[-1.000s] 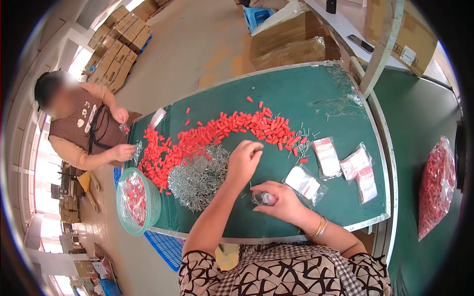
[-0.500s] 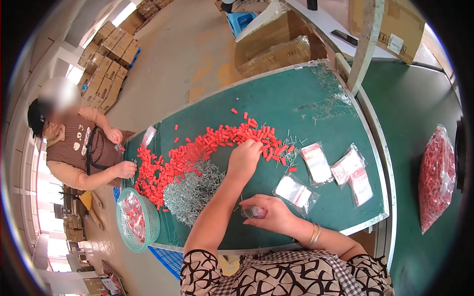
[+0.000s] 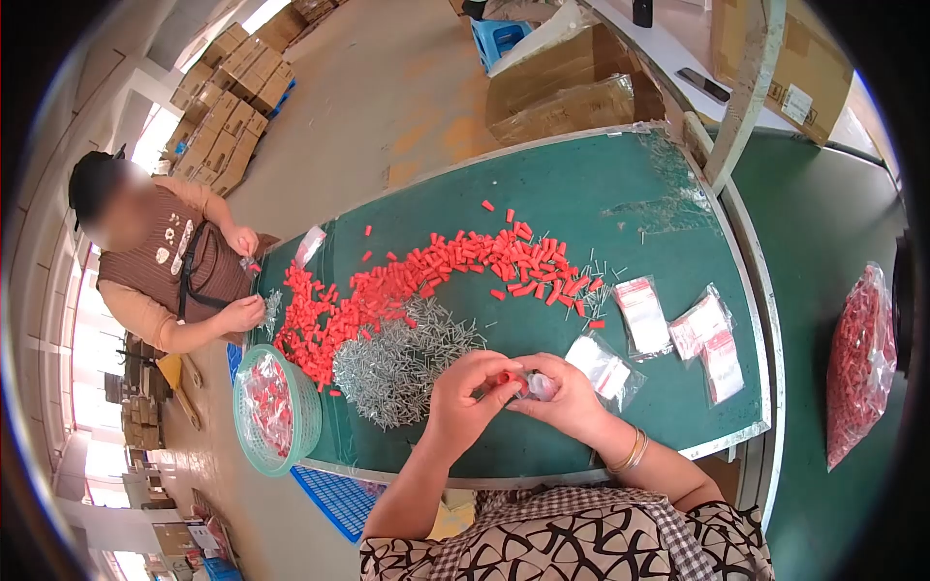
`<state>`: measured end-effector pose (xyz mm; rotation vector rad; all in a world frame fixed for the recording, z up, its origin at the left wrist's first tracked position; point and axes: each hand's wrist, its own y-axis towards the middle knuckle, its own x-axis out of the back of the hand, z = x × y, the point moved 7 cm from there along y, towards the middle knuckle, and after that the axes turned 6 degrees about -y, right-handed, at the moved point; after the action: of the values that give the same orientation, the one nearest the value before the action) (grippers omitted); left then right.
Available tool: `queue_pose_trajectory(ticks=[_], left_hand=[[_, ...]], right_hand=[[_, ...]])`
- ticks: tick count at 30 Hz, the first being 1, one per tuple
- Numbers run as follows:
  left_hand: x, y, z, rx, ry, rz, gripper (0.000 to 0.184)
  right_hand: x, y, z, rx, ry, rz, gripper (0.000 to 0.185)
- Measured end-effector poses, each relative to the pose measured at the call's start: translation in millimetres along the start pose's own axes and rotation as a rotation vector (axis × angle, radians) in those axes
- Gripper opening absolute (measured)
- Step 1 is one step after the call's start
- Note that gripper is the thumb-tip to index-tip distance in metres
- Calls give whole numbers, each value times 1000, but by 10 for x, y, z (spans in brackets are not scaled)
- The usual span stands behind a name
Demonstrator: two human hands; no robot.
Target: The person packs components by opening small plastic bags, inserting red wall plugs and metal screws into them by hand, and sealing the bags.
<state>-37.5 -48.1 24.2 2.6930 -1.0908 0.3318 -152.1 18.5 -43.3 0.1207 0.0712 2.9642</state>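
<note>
My left hand (image 3: 467, 399) is closed on red plastic plugs (image 3: 508, 378), its fingertips at the mouth of a small clear plastic bag (image 3: 542, 387). My right hand (image 3: 573, 399), with bangles at the wrist, pinches that bag. Both hands meet above the near side of the green table (image 3: 523, 441). Beyond them stretches a long heap of red plugs (image 3: 387, 286). A mound of silver screws (image 3: 402, 363) lies to the left of my left hand. Flat packs of clear bags (image 3: 603, 368) rest just past my right hand.
More bag packs (image 3: 641, 315) lie at the right. A green basket (image 3: 308, 426) holding filled bags stands at the left edge, near a co-worker (image 3: 160, 261) handling small parts. A large bag of red plugs (image 3: 860, 363) sits far right. A metal post (image 3: 746, 107) rises behind.
My left hand has come back from the red heap with plugs and met my right hand at the small bag. My right hand has lifted slightly. The view has shifted a little.
</note>
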Motion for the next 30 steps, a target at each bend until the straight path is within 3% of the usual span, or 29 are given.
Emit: queue_pose_trajectory(ticks=[2,5,8,11,14,18,24,30], left_hand=[[22,-24,82,37,-62,-32,23],[106,-45,36,-72,15,-90,26],[32,-52,-138,-82,209,0,29],[-30,-46,-127,-23,214,57,30],[28,-62,-120,-8,163,-17,28],[60,-98,-189,-204,329,-11,30],[-12,-130,-228,-252,522,73,20],[34,-143,-192,-247,617,-3,18]], right_hand=[[-12,-6,16,8,30,21,48],[-15,-6,13,16,53,30,49],[-9,-3,39,13,36,44,49],[-2,-5,77,19,2,43,47],[-23,-24,28,-11,80,57,47],[-15,-18,103,-31,62,113,55],[-183,-82,-101,-289,484,265,54],[55,-32,270,299,-238,-173,37]])
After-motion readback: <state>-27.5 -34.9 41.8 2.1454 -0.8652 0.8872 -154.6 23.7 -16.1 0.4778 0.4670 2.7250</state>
